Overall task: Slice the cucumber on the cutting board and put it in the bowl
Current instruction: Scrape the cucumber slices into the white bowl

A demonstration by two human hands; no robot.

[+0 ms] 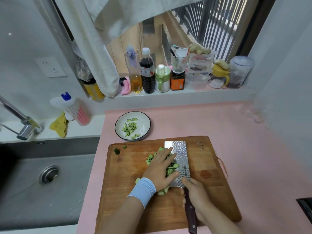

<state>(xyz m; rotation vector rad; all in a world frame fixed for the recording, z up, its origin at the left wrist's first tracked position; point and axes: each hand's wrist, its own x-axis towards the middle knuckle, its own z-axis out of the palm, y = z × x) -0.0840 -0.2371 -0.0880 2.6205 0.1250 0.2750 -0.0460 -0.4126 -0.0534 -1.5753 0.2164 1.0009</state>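
Our left hand [161,168] lies palm-down and spread flat over the heap of cucumber slices [172,167], fingers extended and pressing the pile against the flat of the cleaver [179,162]. It grips nothing; a pale blue wristband [143,189] wraps the wrist. Our right hand [196,195] is closed around the cleaver's dark riveted handle [190,215], with the forefinger reaching up to the heel of the hammered steel blade. The blade lies tilted almost flat, its broad face turned up, its left edge meeting the slices.

The slices sit near the middle of the wooden cutting board [128,168]; a few spill out below our left hand toward the board's near edge, and one lies loose just left of the wristband. Two small dark green end pieces [116,151] rest by the board's far left corner, well apart from the heap.

The board lies on a pink surface [244,137]. Just beyond the board's far edge stands a white bowl [145,122] with a dark rim, already holding a scatter of half-moon slices.

Left of the surface we see a grey sink [23,191] with a metal tap [25,125] at its far edge. Along the windowsill behind stand bottles and jars [147,71].
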